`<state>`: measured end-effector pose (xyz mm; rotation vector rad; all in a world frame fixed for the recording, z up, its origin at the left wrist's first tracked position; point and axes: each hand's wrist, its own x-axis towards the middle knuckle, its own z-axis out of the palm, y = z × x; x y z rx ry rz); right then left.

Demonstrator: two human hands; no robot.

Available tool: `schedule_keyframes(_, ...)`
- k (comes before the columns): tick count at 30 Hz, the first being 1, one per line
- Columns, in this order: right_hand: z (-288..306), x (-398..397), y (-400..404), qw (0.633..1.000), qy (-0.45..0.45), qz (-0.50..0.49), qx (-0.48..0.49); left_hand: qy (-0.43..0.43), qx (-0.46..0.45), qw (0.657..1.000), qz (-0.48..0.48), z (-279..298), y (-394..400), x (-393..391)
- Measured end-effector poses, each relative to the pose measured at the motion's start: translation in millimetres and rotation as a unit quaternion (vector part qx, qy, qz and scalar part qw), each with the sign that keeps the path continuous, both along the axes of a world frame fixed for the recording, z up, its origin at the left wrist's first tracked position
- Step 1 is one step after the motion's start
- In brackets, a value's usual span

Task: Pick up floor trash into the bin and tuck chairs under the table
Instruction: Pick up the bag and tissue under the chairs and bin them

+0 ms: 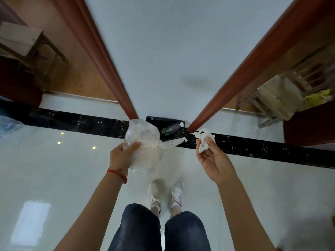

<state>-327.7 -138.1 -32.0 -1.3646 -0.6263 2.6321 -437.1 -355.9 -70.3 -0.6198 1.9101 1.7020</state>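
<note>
Clear plastic bag (143,142) gripped by left fingers (134,144); crumpled tissue (204,140) pinched between right fingers (211,142).

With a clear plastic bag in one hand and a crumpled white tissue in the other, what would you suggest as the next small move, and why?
Probably reach both hands forward and let go over the black-lined bin. The left hand grips the clear plastic bag, the right hand pinches the crumpled white tissue, and the bin sits just ahead, open, already holding a plastic bottle.
</note>
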Motion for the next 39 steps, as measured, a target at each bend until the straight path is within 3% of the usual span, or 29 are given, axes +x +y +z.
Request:
schedule_keyframes(10,-102.5,-41.7,24.5,0.999,-0.036,0.027,0.002,-0.006,-0.041,0.999,-0.019,-88.5,22.6,-38.1)
schedule_keyframes(23,-234.5,-57.7,45.8,0.995,-0.076,0.055,0.032,-0.047,-0.032,0.998,0.000,-224.9,42.6,-64.6)
schedule_keyframes(34,-269.6,-56.7,49.7,0.992,-0.104,0.059,0.041,-0.121,0.034,0.990,0.059,-277.3,84.6,-86.7)
schedule_keyframes(37,-272.4,-60.4,50.4,0.992,-0.102,0.058,0.041,-0.149,0.115,0.982,0.030,-282.6,97.0,-94.7)
schedule_keyframes(39,-274.1,-63.2,50.9,0.993,-0.098,0.054,0.040,-0.171,0.092,0.981,-0.021,-285.0,101.0,-97.5)
